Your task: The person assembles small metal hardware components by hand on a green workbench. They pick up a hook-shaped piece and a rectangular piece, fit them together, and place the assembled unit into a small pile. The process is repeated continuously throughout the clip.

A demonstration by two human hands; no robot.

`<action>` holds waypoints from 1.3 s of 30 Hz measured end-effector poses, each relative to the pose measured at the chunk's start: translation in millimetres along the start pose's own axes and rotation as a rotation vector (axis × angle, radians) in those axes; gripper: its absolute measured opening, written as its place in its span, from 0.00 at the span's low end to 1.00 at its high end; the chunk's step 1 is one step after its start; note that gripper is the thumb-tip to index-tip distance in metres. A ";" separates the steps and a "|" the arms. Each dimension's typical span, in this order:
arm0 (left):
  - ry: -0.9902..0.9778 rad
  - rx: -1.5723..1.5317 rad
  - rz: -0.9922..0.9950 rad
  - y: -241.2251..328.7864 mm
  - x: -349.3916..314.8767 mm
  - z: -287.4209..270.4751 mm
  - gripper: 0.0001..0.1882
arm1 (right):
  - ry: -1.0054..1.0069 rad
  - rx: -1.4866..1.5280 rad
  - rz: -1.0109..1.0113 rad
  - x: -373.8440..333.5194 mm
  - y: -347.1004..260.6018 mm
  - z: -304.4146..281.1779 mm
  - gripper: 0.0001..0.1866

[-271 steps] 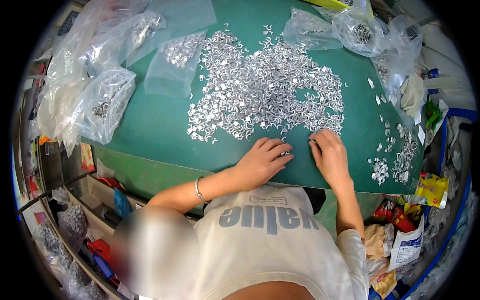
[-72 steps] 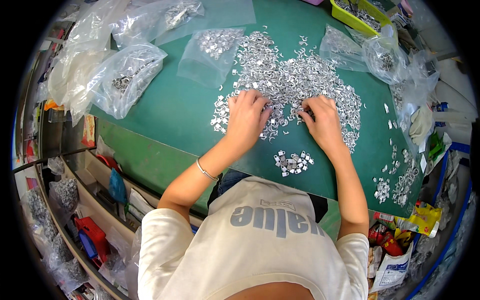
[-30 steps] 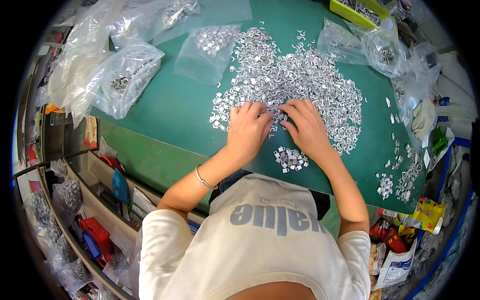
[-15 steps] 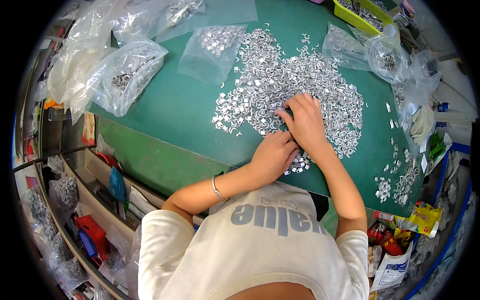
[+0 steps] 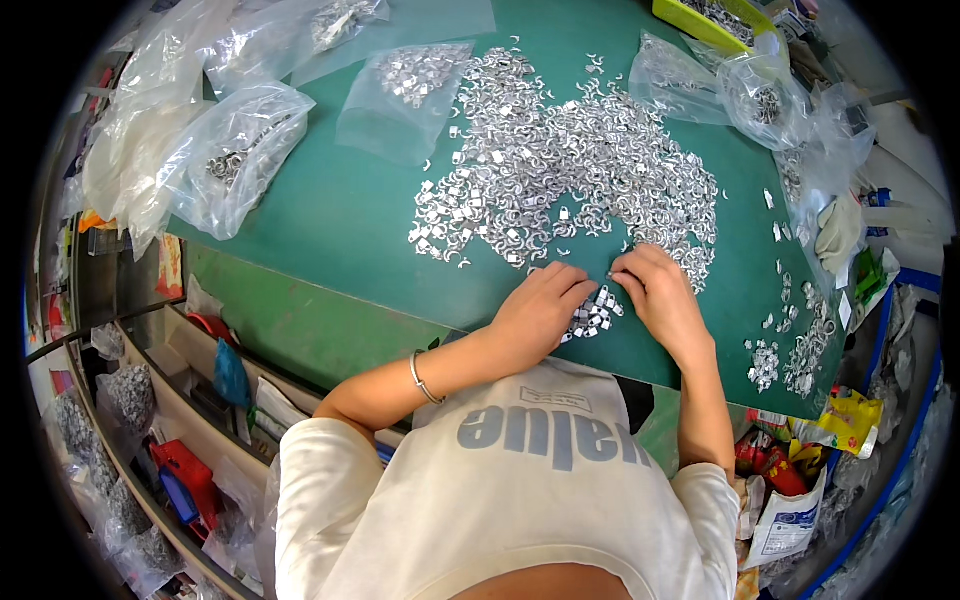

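Note:
A broad heap of small silver metal pieces [image 5: 500, 190], many crescent-shaped and some like tiny padlocks, spreads over the green tabletop [image 5: 330, 240]. At the table's near edge, my left hand [image 5: 545, 308] is closed, fingers bent together beside a small pile of padlock-shaped pieces [image 5: 597, 315]; its fingertips are partly hidden, so what they hold cannot be made out. My right hand [image 5: 660, 298] is just right of that pile, thumb and fingers pinched on a tiny silver piece [image 5: 611, 275], while its outer fingers lie by the heap's near edge.
A clear bag of silver pieces [image 5: 410, 85] lies left of the heap, and another bag [image 5: 235, 155] farther left. Bags [image 5: 765, 100] and a yellow-green basket [image 5: 710, 25] stand at the far right. Loose parts [image 5: 800, 350] lie near the right edge; drawers [image 5: 190, 370] stand lower left.
My right hand has come back from the heap toward me and to the right, beside the small pile. A bare green patch shows where it was. My left hand has barely moved.

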State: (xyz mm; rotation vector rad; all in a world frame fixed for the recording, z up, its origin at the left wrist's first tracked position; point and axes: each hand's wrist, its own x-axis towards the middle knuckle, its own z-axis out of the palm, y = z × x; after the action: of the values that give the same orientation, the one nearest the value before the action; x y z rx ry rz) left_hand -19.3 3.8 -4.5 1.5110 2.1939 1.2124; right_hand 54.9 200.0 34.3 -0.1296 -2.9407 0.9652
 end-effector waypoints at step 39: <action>-0.391 -2.474 -0.964 -34.8 -83.0 59.0 0.23 | -0.275 0.469 -0.453 -77.1 -62.5 80.5 0.20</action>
State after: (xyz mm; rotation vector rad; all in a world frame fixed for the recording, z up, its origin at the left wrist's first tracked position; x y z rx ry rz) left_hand 28.9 -41.9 -89.1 -0.4002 -0.0792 1.4335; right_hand 122.1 95.2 5.4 0.6983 -2.6593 1.6346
